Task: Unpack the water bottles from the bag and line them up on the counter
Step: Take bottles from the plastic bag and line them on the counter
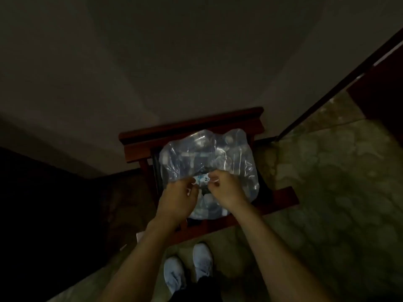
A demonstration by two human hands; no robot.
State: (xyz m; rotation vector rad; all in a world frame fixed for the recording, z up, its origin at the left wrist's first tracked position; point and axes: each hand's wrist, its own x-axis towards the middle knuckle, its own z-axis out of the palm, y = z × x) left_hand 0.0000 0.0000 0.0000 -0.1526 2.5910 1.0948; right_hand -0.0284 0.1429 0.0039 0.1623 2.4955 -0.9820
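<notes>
A clear plastic bag [229,155] full of water bottles sits on a dark red wooden chair [192,127] below me. The bottles show only as pale shapes through the plastic. My left hand [178,199] and my right hand [224,190] meet over the near top of the bag, fingers curled. Both pinch the plastic beside a small white and blue label [202,178], where a dark gap shows in the wrap. No bottle is outside the bag.
The room is dim. A pale wall rises behind the chair. Mottled stone floor [327,192] spreads to the right, with a dark door frame [327,88] at the upper right. My two pale shoes [189,269] stand just before the chair. Dark furniture fills the left side.
</notes>
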